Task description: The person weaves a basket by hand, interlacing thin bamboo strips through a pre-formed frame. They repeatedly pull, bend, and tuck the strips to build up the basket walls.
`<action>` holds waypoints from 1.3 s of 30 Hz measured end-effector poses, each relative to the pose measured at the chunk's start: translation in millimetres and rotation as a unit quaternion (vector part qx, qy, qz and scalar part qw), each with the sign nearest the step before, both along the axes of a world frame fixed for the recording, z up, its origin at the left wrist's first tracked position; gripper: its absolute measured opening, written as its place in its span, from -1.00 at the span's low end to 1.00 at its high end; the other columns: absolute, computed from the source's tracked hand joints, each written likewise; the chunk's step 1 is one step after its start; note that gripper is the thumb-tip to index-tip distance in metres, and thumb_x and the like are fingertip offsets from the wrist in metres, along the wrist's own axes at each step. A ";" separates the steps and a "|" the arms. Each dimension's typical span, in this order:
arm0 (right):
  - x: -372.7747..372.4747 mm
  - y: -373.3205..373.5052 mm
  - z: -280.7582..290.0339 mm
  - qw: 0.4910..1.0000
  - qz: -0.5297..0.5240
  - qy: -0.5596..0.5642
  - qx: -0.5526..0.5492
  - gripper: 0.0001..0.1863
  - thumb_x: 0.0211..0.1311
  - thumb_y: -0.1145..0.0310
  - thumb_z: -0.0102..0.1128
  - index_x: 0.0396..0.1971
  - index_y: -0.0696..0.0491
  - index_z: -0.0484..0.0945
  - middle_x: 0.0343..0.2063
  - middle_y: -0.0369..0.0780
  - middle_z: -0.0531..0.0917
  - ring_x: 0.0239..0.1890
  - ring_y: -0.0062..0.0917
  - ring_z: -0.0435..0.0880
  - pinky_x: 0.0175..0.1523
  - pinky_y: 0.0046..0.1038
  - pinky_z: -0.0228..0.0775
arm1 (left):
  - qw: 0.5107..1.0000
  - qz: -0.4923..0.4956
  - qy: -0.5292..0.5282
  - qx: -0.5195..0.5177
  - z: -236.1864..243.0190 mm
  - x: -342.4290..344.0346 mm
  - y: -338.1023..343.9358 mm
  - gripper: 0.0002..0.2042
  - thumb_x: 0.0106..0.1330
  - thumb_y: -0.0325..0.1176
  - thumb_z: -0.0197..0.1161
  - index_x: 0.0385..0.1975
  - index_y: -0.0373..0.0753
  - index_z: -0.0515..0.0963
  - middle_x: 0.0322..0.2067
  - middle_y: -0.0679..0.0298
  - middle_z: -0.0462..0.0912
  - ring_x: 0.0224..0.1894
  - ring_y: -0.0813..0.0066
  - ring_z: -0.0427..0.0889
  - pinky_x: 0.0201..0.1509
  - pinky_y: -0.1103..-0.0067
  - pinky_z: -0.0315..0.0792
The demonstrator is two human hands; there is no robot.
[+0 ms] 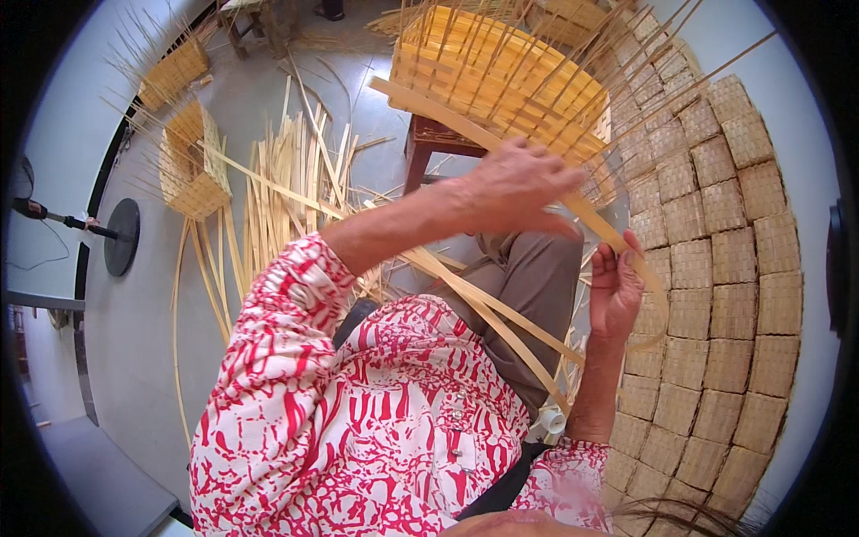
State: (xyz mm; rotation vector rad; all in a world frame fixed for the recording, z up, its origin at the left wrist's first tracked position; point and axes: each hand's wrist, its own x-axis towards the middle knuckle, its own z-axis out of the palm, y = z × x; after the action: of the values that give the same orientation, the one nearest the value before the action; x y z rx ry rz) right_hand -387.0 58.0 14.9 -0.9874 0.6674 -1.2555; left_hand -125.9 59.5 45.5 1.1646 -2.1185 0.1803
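Note:
A long, flat bamboo strip slants in front of me, its far end at the upper left and its near part bending down at the right. My left hand, slightly blurred, closes over the middle of this strip. Lower right, my right hand pinches the same strip between thumb and fingers, palm turned up. Just beyond my hands, a half-woven yellow bamboo basket with upright stakes rests on a brown wooden stool.
Loose strips lie on the floor at left, and others cross my lap. Two smaller unfinished baskets stand farther left, near a black round stand base. Stacked woven baskets line the right wall.

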 end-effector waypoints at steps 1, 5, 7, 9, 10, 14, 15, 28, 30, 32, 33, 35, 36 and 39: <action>-7.3 -3.4 0.4 1.000 -0.011 -0.014 0.012 -0.63 0.50 0.35 0.04 0.21 0.14 0.39 -0.10 -0.15 0.65 -0.13 -0.52 0.70 0.01 -0.47 0.62 | 0.999 0.010 -0.028 0.020 -11.2 14.2 -5.2 -0.47 0.16 0.09 0.36 0.00 -0.14 0.54 -0.22 0.25 0.66 -0.07 0.25 0.64 0.08 0.33 0.44; -50.7 -23.5 -23.4 0.998 -0.063 -0.006 0.032 -0.65 0.45 0.38 0.13 0.15 0.15 0.43 -0.16 -0.20 0.66 -0.17 -0.54 0.71 -0.08 -0.54 0.65 | 0.998 0.003 -0.068 0.004 -46.8 54.0 -17.1 -0.54 0.14 0.06 0.40 -0.16 -0.18 0.58 -0.29 0.22 0.66 -0.11 0.24 0.65 -0.01 0.37 0.49; -67.3 -34.4 -31.7 0.996 -0.092 0.008 0.016 -0.67 0.43 0.38 0.16 0.11 0.13 0.46 -0.18 -0.21 0.67 -0.20 -0.55 0.71 -0.12 -0.55 0.66 | 0.995 0.018 -0.082 0.049 -48.6 78.4 -14.7 -0.56 0.11 0.07 0.42 -0.22 -0.17 0.59 -0.29 0.21 0.65 -0.13 0.24 0.65 -0.05 0.36 0.51; -89.4 -46.2 -23.8 0.988 -0.143 0.051 0.020 -0.71 0.43 0.38 0.16 0.08 0.13 0.48 -0.23 -0.23 0.67 -0.27 -0.57 0.70 -0.18 -0.58 0.65 | 0.991 0.025 -0.088 0.100 -38.0 113.9 -20.4 -0.56 0.12 0.07 0.43 -0.20 -0.16 0.59 -0.29 0.20 0.65 -0.15 0.20 0.65 -0.09 0.36 0.52; -101.1 -51.0 -23.2 0.986 -0.151 0.067 0.016 -0.71 0.43 0.38 0.16 0.07 0.13 0.48 -0.25 -0.24 0.67 -0.28 -0.57 0.70 -0.20 -0.59 0.65 | 0.987 0.034 -0.091 0.125 -32.8 129.9 -21.0 -0.55 0.12 0.07 0.43 -0.19 -0.15 0.59 -0.30 0.19 0.65 -0.15 0.19 0.65 -0.11 0.36 0.53; -123.3 -61.6 -22.8 0.992 -0.098 0.072 0.012 -0.72 0.42 0.39 0.18 0.05 0.13 0.49 -0.27 -0.25 0.67 -0.29 -0.58 0.70 -0.19 -0.58 0.65 | 0.952 0.136 0.162 0.221 -12.5 193.4 -51.2 -0.36 0.23 0.04 0.40 0.14 -0.36 0.50 -0.10 0.01 0.67 -0.05 0.16 0.69 0.05 0.38 0.56; -119.4 -65.1 -24.1 0.994 -0.085 0.071 0.015 -0.72 0.42 0.38 0.18 0.05 0.13 0.49 -0.28 -0.26 0.67 -0.30 -0.58 0.70 -0.18 -0.58 0.65 | 0.953 0.166 0.154 0.199 -8.6 198.3 -57.7 -0.35 0.26 -0.02 0.39 0.20 -0.38 0.42 -0.03 -0.02 0.64 -0.01 0.17 0.67 0.06 0.38 0.56; 9.7 -170.5 -57.5 0.997 0.043 0.062 0.019 -0.80 0.40 0.39 0.20 -0.04 0.04 0.67 0.22 -0.29 0.54 0.24 -0.54 0.47 0.32 -0.42 0.27 | 0.903 0.266 0.301 0.151 39.7 207.2 -100.8 -0.32 0.13 -0.11 0.51 0.15 -0.38 0.40 0.05 -0.03 0.59 0.06 0.19 0.63 0.16 0.45 0.50; 19.1 -186.5 -69.5 0.998 0.033 0.044 0.015 -0.79 0.40 0.38 0.21 -0.04 0.01 0.68 0.22 -0.32 0.54 0.21 -0.58 0.48 0.31 -0.43 0.28 | 0.893 0.176 0.399 0.109 40.5 210.6 -101.2 -0.33 0.12 -0.25 0.55 0.16 -0.32 0.31 0.02 0.05 0.59 0.04 0.32 0.60 0.14 0.45 0.51; 31.8 -193.7 -73.4 0.999 0.010 0.053 -0.001 -0.76 0.38 0.37 0.23 0.00 0.01 0.66 0.21 -0.33 0.55 0.19 -0.60 0.50 0.32 -0.42 0.28 | 0.896 0.126 0.423 0.046 47.7 211.5 -94.7 -0.32 0.17 -0.35 0.51 0.21 -0.32 0.23 0.01 0.06 0.60 0.06 0.37 0.60 0.10 0.46 0.53; 34.3 -192.5 -74.3 0.998 0.000 0.061 0.010 -0.75 0.38 0.37 0.24 0.01 0.01 0.65 0.19 -0.35 0.56 0.17 -0.60 0.50 0.31 -0.43 0.30 | 0.891 0.121 0.435 0.054 54.6 200.8 -89.1 -0.38 0.21 -0.43 0.47 0.16 -0.27 0.19 -0.12 0.15 0.63 -0.04 0.45 0.62 0.04 0.53 0.53; 38.1 -189.2 -73.8 0.996 -0.021 0.076 0.032 -0.73 0.37 0.35 0.25 0.04 0.02 0.63 0.16 -0.37 0.57 0.14 -0.62 0.52 0.29 -0.44 0.33 | 0.893 0.115 0.433 0.023 50.7 203.2 -90.2 -0.46 0.21 -0.45 0.47 0.06 -0.25 0.24 -0.22 0.24 0.61 -0.16 0.53 0.60 -0.06 0.58 0.52; 41.7 -190.1 -75.7 0.996 -0.023 0.083 0.019 -0.72 0.37 0.35 0.26 0.04 0.03 0.62 0.13 -0.37 0.58 0.12 -0.62 0.53 0.27 -0.46 0.34 | 0.895 0.112 0.432 0.008 50.7 204.7 -91.0 -0.51 0.21 -0.46 0.47 0.01 -0.23 0.27 -0.26 0.28 0.60 -0.22 0.57 0.59 -0.12 0.60 0.52; 42.5 -188.6 -81.3 0.994 -0.029 0.102 -0.011 -0.71 0.37 0.33 0.26 0.04 0.04 0.61 0.06 -0.37 0.60 0.08 -0.64 0.55 0.23 -0.51 0.38 | 0.902 0.121 0.409 -0.070 54.0 200.5 -87.9 -0.72 0.23 -0.44 0.46 -0.36 -0.21 0.39 -0.46 0.41 0.52 -0.44 0.68 0.45 -0.29 0.64 0.47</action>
State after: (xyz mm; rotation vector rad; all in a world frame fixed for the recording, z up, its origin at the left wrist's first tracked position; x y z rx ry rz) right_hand -344.5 -130.6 -66.4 -1.1318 0.8471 -1.2235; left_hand 74.6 -28.4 99.4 1.1432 -1.2033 -0.0483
